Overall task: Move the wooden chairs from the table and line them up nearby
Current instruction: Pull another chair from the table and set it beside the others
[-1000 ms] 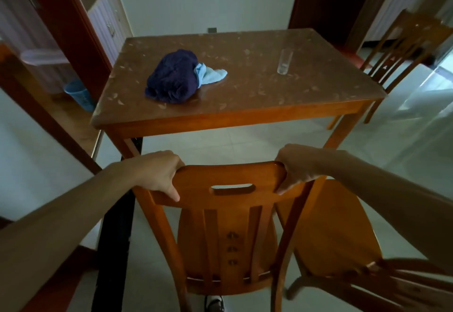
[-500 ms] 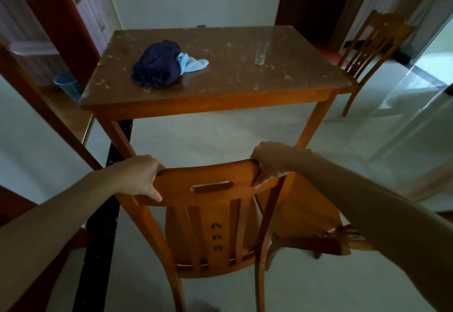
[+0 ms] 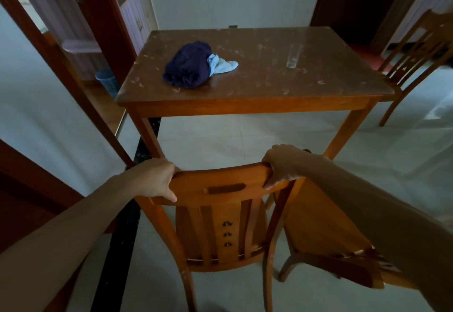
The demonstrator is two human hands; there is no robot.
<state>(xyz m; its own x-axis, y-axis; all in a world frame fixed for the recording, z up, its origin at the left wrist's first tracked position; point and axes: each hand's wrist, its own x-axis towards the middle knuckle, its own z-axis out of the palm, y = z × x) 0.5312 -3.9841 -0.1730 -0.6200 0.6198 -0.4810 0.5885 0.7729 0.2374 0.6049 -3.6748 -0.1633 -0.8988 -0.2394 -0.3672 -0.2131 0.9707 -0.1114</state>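
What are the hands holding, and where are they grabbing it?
Both hands hold a wooden chair by the top rail of its back: the left hand at the left end, the right hand at the right end.

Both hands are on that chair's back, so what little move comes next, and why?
Probably set the held chair down beside the second chair on its right. The left hand and right hand grip its top rail, it is already clear of the table, and the two chairs stand almost side by side.
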